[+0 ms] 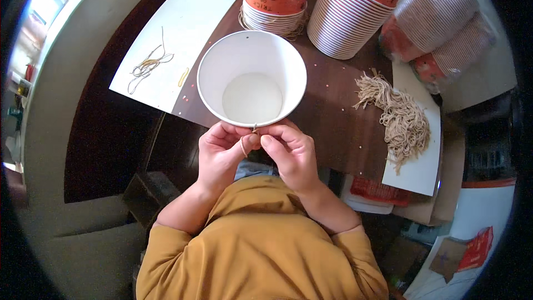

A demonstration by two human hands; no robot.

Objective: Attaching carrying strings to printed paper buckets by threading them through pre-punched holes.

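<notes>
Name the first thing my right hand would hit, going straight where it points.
Probably the near side of the round, white-lined paper bucket; the right hand may be touching it, but depth is unclear.

Bucket (252, 89): round, white inside, mouth up, small hole below far rim; at near edge of surface (333, 128). String (244, 148): thin, beige, at near rim, pinched in hands (219, 153).
</notes>
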